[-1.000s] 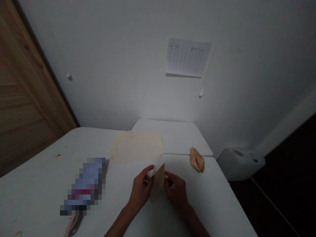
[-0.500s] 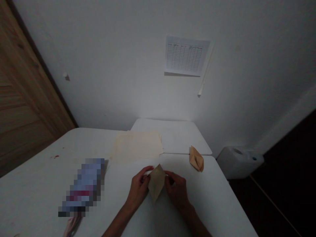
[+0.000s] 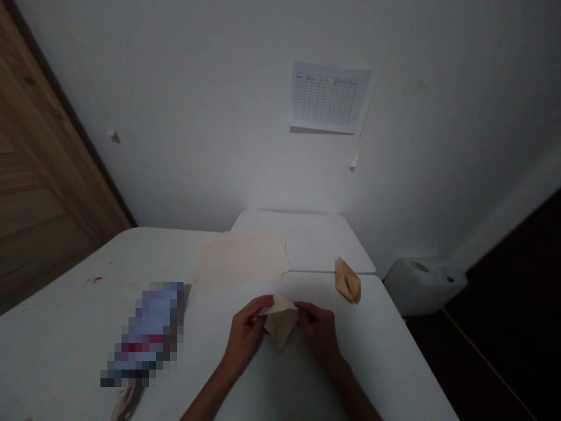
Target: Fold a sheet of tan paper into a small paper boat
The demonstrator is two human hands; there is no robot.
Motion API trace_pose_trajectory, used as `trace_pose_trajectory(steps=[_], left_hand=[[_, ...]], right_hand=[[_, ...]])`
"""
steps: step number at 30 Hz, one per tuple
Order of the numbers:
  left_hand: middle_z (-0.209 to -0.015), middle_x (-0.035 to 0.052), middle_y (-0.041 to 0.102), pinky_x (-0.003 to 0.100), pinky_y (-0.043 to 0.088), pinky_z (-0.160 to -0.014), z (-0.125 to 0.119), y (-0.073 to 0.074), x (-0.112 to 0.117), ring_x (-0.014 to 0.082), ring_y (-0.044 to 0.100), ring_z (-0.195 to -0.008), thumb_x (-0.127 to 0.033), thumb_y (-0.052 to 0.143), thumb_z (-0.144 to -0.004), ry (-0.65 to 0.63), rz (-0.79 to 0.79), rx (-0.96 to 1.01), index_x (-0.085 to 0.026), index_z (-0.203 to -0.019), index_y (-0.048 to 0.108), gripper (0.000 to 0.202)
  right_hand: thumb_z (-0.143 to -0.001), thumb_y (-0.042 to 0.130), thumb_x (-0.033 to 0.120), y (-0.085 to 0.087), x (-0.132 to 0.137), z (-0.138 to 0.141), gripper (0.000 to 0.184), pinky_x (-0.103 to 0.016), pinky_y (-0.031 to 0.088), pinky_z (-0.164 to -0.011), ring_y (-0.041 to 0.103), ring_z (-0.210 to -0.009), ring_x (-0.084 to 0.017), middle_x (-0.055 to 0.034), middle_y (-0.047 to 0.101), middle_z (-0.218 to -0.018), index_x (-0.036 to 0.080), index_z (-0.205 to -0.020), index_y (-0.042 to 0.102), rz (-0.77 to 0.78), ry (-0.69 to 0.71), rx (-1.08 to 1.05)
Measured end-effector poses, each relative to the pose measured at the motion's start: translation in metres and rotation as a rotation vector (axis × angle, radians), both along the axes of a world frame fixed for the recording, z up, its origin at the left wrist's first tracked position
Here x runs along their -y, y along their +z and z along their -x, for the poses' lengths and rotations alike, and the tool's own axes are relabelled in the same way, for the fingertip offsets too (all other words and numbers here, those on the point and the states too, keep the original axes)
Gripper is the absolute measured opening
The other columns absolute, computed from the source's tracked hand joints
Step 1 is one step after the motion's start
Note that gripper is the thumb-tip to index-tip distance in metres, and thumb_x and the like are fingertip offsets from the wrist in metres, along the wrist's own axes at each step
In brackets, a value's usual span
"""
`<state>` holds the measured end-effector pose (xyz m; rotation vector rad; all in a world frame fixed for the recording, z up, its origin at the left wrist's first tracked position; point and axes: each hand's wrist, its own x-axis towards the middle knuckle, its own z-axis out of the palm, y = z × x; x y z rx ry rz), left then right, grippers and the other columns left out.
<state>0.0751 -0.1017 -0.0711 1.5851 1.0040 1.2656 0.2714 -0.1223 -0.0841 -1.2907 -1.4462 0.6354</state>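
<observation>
A small folded piece of brownish paper (image 3: 281, 330) is held between my two hands above the white table. My left hand (image 3: 249, 324) pinches its left corner and my right hand (image 3: 318, 328) pinches its right corner, fingers closed on both sides. The upper part of the paper opens out into a lighter flap, while the lower part tapers to a point facing me. To the right, apart from my hands, a tan folded paper shape (image 3: 348, 282) lies on the table.
Pale cream sheets (image 3: 243, 260) lie flat behind my hands. A blurred-out blue item (image 3: 151, 327) rests at the left on the white table (image 3: 210, 351). A printed chart (image 3: 325, 98) hangs on the wall. A whitish plastic container (image 3: 425, 286) stands beyond the table's right edge.
The paper's upper part has spread into a wide, lighter flap where it was a narrow diamond. Both hands have shifted slightly, the right one a little outward.
</observation>
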Motion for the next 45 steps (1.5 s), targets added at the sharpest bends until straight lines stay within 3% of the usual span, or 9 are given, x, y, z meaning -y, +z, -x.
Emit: trace_pose_trajectory(steps=[5, 9, 11, 15, 19, 30, 33, 37, 45], left_hand=[[-0.126, 0.0117, 0.061, 0.029, 0.058, -0.056, 0.000, -0.003, 0.000, 0.0283, 0.063, -0.103, -0.034, 0.054, -0.085, -0.061, 0.026, 0.061, -0.019, -0.098, 0.072, 0.027], [-0.124, 0.0124, 0.063, 0.035, 0.057, -0.073, -0.003, -0.001, 0.001, 0.0276, 0.064, -0.103, -0.031, 0.053, -0.086, -0.067, -0.082, -0.001, -0.019, -0.093, 0.074, 0.025], [-0.124, 0.0124, 0.063, 0.037, 0.056, -0.079, -0.005, -0.003, 0.003, 0.0264, 0.065, -0.101, -0.029, 0.051, -0.087, -0.081, -0.141, -0.029, -0.020, -0.092, 0.075, 0.026], [-0.127, 0.0122, 0.062, 0.033, 0.055, -0.073, -0.009, -0.010, 0.005, 0.0215, 0.069, -0.087, -0.023, 0.048, -0.088, -0.147, -0.161, -0.031, -0.020, -0.094, 0.075, 0.028], [-0.123, 0.0099, 0.065, 0.032, 0.054, -0.073, -0.014, -0.011, 0.008, 0.0210, 0.069, -0.087, -0.018, 0.051, -0.085, -0.208, -0.158, -0.004, -0.022, -0.092, 0.076, 0.026], [-0.123, 0.0092, 0.065, 0.039, 0.051, -0.085, -0.014, -0.006, 0.013, 0.0270, 0.064, -0.102, -0.025, 0.056, -0.081, -0.296, -0.022, 0.020, -0.023, -0.087, 0.077, 0.023], [-0.125, 0.0115, 0.064, 0.042, 0.048, -0.089, -0.013, -0.012, 0.012, 0.0303, 0.061, -0.107, -0.038, 0.055, -0.081, -0.299, 0.049, 0.091, -0.021, -0.102, 0.074, 0.033], [-0.117, 0.0132, 0.067, 0.038, 0.050, -0.081, -0.016, -0.013, 0.012, 0.0274, 0.064, -0.096, -0.049, 0.051, -0.085, -0.264, 0.239, 0.219, -0.019, -0.121, 0.063, 0.048], [-0.085, 0.0082, 0.072, 0.028, 0.049, -0.067, -0.023, 0.003, 0.017, 0.0228, 0.065, -0.077, -0.041, 0.063, -0.081, -0.207, 0.270, -0.096, -0.013, -0.091, 0.073, 0.031]], right_hand=[[-0.079, 0.054, 0.025, -0.003, -0.004, -0.006, 0.026, -0.029, 0.054, -0.060, 0.068, -0.064, -0.020, -0.0056, 0.074, -0.076, 0.019, -0.093, 0.075, 0.043, -0.004, -0.092], [-0.075, 0.053, 0.024, -0.001, -0.004, -0.010, 0.026, -0.031, 0.055, -0.067, 0.068, -0.078, -0.023, -0.0080, 0.074, -0.090, 0.019, -0.086, 0.076, 0.045, 0.055, -0.158], [-0.078, 0.053, 0.030, 0.001, -0.004, -0.011, 0.026, -0.030, 0.054, -0.064, 0.067, -0.076, -0.022, -0.0089, 0.074, -0.090, 0.018, -0.088, 0.075, 0.080, 0.089, -0.212], [-0.080, 0.060, 0.048, 0.005, -0.005, -0.011, 0.040, -0.027, 0.050, -0.056, 0.064, -0.067, -0.019, -0.0110, 0.073, -0.090, 0.015, -0.100, 0.070, 0.207, 0.071, -0.361], [-0.073, 0.069, 0.055, 0.006, -0.008, -0.011, 0.049, -0.025, 0.046, -0.052, 0.062, -0.059, -0.018, -0.0070, 0.072, -0.072, 0.014, -0.101, 0.069, 0.297, 0.092, -0.401], [-0.065, 0.075, 0.055, 0.010, -0.007, -0.015, 0.050, -0.027, 0.045, -0.053, 0.062, -0.058, -0.019, -0.0059, 0.072, -0.070, 0.015, -0.095, 0.069, 0.344, 0.071, -0.421], [-0.065, 0.076, 0.050, 0.011, -0.007, -0.015, 0.047, -0.027, 0.045, -0.055, 0.063, -0.060, -0.019, -0.0065, 0.073, -0.074, 0.015, -0.096, 0.068, 0.330, 0.063, -0.438], [-0.068, 0.076, 0.043, 0.009, -0.006, -0.012, 0.042, -0.026, 0.044, -0.055, 0.063, -0.059, -0.018, -0.0062, 0.073, -0.073, 0.015, -0.097, 0.066, 0.324, 0.073, -0.454], [-0.070, 0.074, 0.038, 0.012, -0.002, -0.003, 0.035, -0.027, 0.047, -0.057, 0.065, -0.064, -0.020, -0.0059, 0.072, -0.073, 0.015, -0.095, 0.067, 0.289, 0.052, -0.406]])
